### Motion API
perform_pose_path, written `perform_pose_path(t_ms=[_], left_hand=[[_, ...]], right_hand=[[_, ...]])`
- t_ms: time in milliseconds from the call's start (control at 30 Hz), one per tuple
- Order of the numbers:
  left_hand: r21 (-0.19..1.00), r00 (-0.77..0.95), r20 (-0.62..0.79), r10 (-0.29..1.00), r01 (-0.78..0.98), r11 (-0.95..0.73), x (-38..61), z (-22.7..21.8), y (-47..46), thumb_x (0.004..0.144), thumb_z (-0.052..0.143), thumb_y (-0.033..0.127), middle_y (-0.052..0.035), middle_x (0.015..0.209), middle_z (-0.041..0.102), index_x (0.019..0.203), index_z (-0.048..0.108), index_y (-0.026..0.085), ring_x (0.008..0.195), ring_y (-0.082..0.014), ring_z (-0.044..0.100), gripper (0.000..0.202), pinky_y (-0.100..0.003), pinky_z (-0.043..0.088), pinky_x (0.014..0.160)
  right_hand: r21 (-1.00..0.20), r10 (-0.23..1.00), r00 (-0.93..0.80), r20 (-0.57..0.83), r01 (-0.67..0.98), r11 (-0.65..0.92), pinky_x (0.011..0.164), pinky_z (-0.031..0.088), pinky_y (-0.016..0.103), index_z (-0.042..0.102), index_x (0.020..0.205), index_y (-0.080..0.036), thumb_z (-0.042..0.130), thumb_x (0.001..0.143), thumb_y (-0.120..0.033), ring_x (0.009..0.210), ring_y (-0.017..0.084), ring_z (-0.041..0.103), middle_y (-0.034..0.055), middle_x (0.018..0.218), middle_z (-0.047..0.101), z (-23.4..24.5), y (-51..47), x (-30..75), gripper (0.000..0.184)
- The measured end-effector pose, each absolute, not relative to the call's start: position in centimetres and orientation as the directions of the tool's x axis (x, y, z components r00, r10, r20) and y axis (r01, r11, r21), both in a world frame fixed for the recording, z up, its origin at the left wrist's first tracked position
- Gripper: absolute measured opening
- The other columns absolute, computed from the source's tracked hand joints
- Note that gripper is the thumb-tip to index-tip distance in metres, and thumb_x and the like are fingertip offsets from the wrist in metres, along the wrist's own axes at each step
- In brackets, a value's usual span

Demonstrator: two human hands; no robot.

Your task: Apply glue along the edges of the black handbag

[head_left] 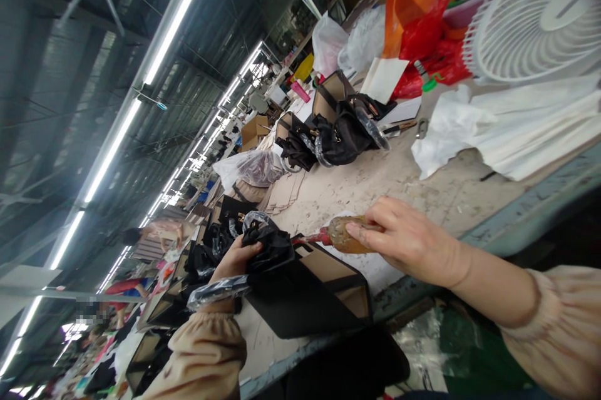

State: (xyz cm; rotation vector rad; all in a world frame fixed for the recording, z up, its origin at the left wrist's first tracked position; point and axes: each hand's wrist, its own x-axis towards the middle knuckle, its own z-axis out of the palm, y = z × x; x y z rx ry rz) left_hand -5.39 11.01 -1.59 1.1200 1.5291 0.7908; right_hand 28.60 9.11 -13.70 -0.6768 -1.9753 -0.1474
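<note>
My left grip (237, 259) clutches the black bag (291, 306), fingertips buried; right grip (408, 240) holds the amber bottle (345, 236) near the bench (357, 187) edge.

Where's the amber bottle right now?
Head view, middle: the amber bottle is in the right hand, its red tip by the black bag the left hand grips.

At five o'clock the bottle (347, 236) is showing amber with a red nozzle. At six the bag (305, 303) is showing black outside, tan inside. At two o'clock the fan (535, 18) is showing white; at one, plastic bags (416, 9) are glowing orange and red.
</note>
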Motion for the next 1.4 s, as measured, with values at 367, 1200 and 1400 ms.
perform_pose_path(t_ms=[367, 1200, 1400], left_hand=[[0.902, 0.009, -0.351, 0.936, 0.274, 0.335, -5.2, -1.7, 11.1, 0.056, 0.087, 0.025, -0.0078, 0.077, 0.073, 0.087, 0.072, 0.01, 0.068, -0.0226, 0.068, 0.037, -0.029, 0.054, 0.066], [0.896, 0.013, -0.367, 0.93, 0.274, 0.35, -5.0, -1.5, 11.1, 0.056, 0.088, 0.028, -0.0077, 0.077, 0.073, 0.086, 0.072, 0.009, 0.066, -0.0214, 0.068, 0.039, -0.027, 0.055, 0.065], [0.9, -0.011, -0.344, 0.939, 0.283, 0.333, -4.4, -1.4, 10.6, 0.058, 0.087, 0.028, -0.0064, 0.078, 0.074, 0.085, 0.073, 0.012, 0.069, -0.0203, 0.069, 0.034, -0.025, 0.054, 0.067]], right_hand=[[-0.233, 0.416, -0.324, 0.85, 0.477, 0.847, 0.068, 0.041, 0.034, 0.062, 0.114, -0.015, 0.042, 0.093, -0.009, 0.075, 0.021, 0.044, 0.0085, 0.084, 0.051, -13.8, 9.2, 28.9, 0.029], [-0.246, 0.436, -0.33, 0.837, 0.486, 0.839, 0.067, 0.037, 0.032, 0.064, 0.106, -0.012, 0.041, 0.091, -0.004, 0.075, 0.021, 0.041, 0.0072, 0.083, 0.046, -13.8, 9.2, 28.6, 0.028], [-0.265, 0.453, -0.33, 0.828, 0.482, 0.835, 0.067, 0.036, 0.032, 0.065, 0.103, -0.011, 0.044, 0.089, -0.003, 0.073, 0.02, 0.039, 0.0064, 0.082, 0.044, -13.9, 9.3, 28.3, 0.027]])
